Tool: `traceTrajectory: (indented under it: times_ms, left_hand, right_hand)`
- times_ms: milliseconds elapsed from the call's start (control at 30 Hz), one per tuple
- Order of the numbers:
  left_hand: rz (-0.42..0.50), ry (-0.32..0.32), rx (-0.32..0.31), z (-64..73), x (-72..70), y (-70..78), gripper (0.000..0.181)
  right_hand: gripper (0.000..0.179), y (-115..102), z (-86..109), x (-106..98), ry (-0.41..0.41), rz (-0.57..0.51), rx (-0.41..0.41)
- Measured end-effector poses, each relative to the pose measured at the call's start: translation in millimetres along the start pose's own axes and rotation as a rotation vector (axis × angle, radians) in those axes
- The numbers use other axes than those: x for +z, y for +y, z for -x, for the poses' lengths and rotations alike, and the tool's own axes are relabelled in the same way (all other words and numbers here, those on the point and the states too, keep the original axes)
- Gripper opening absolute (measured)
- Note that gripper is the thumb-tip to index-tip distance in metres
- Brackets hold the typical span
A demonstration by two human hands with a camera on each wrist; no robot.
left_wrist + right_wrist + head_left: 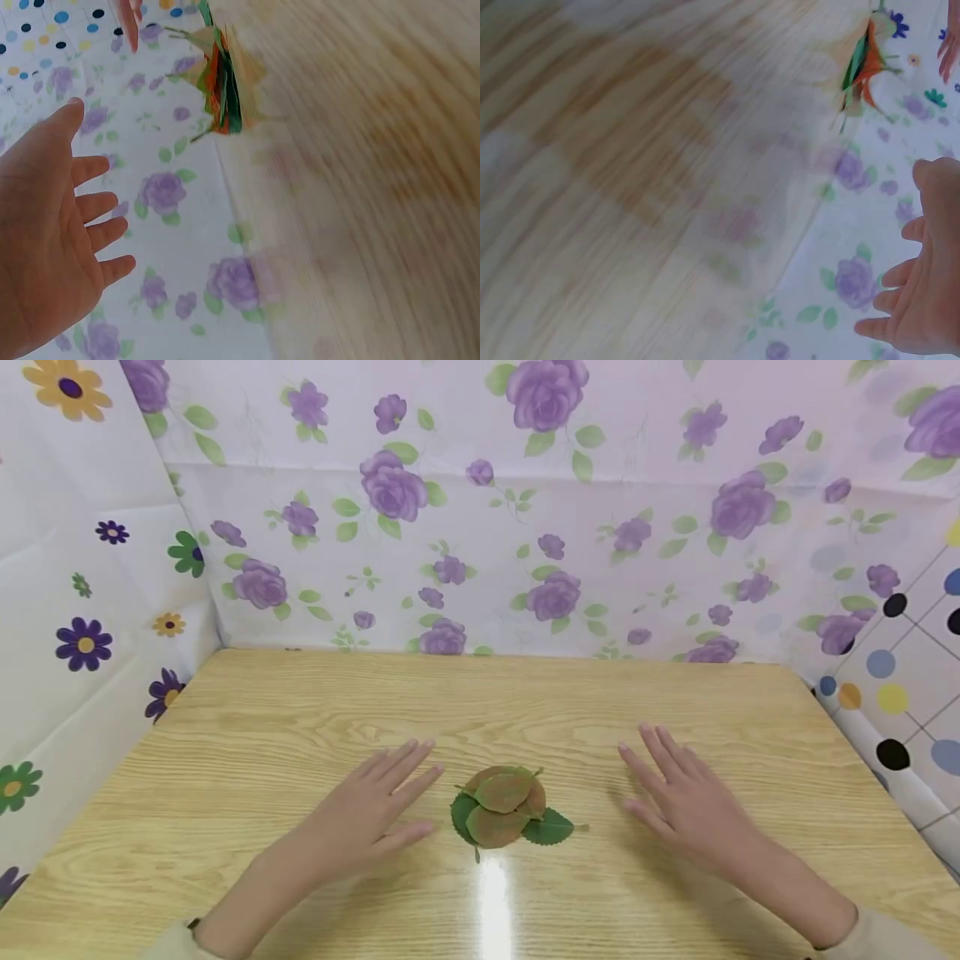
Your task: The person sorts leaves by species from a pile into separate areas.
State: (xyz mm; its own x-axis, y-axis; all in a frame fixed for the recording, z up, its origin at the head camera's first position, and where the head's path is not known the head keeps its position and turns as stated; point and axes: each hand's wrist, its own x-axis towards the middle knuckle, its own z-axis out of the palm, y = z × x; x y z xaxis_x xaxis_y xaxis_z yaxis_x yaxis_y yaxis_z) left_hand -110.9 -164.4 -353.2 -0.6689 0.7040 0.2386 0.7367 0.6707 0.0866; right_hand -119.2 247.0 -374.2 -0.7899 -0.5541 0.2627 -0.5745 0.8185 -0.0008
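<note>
A small pile of leaves (501,808) lies on the wooden table, brownish-red and green ones overlapping, with toothed green leaves sticking out at its edges. To the left of the pile is my left hand (360,818), its fingers straight and spread, holding nothing. My right hand (686,810) is on the pile's other side, farther from it, also with extended fingers and nothing in its grasp. Both wrist views show the leaf stack (223,79) from the side, apart from the left palm (45,217) and the right palm (930,277).
The wood-grain table (495,710) reaches back to a cloth backdrop (480,552) printed with purple roses. A daisy-patterned cloth (90,577) hangs at the left, and a dotted one (915,693) at the right. Light glares off the table's front.
</note>
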Motion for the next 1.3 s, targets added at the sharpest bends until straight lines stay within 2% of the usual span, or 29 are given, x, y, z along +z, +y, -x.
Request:
traceTrajectory:
  times_ms: [167, 300, 467, 600, 767, 900, 1067, 1167, 1300]
  left_hand:
    - [0.055, -0.053, 0.059, -11.0, 3.1, 11.8, 0.061]
    - [0.088, -0.123, 0.071, -19.6, 7.6, 17.6, 0.062]
    - [0.105, -0.205, 0.100, -27.5, 13.7, 25.5, 0.063]
    - [0.094, -0.218, 0.141, -33.7, 17.5, 31.8, 0.061]
    - [0.094, -0.215, 0.161, -41.6, 23.1, 34.1, 0.059]
    - [0.062, -0.261, 0.165, -48.8, 27.7, 32.8, 0.062]
    - [0.034, -0.334, 0.147, -53.7, 33.0, 30.6, 0.070]
    - [0.023, -0.355, 0.146, -55.1, 36.7, 30.5, 0.073]
    - [-0.016, -0.378, 0.152, -55.1, 42.3, 31.8, 0.074]
  right_hand:
    - [0.059, -15, -9.9, 1, 0.047, -0.059, -0.074]
    - [0.056, -27, -17.5, 5, 0.088, -0.093, -0.151]
    - [0.054, -38, -28.8, 10, 0.089, -0.138, -0.219]
    - [0.052, -45, -39.2, 12, 0.084, -0.167, -0.277]
    - [0.050, -52, -47.7, 17, 0.072, -0.166, -0.352]
    - [0.047, -57, -50.2, 21, 0.083, -0.152, -0.383]
    - [0.042, -60, -52.1, 25, 0.155, -0.174, -0.413]
    - [0.041, -62, -53.6, 27, 0.185, -0.210, -0.422]
    - [0.039, -66, -54.9, 29, 0.174, -0.243, -0.401]
